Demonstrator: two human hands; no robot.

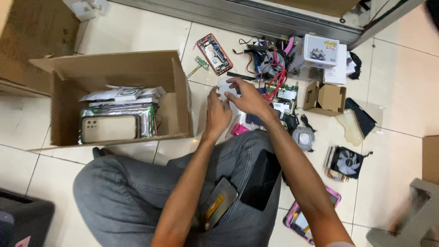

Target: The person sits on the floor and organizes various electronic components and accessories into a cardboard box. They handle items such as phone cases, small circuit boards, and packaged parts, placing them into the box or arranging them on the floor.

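White tile floor, person sitting cross-legged: two phone panels (pixel 219 203) rest on the lap, both hands out front over the parts pile. Left hand (pixel 216 112) and right hand (pixel 244 97) are closed together on a small white part (pixel 225 86), held just above the tiles between the cardboard box (pixel 114 68) and the wiring tangle (pixel 270 64). Part looks light, thin, probably brittle plastic; grip by the edges. Opened phone (pixel 214 54) lies beyond.

Bare floor (pixel 137 32) lies open beyond the cardboard box (pixel 114 68); rightward, tangled wires (pixel 274 68), small box (pixel 327 98) and cooling fan (pixel 347 162) crowd the way.
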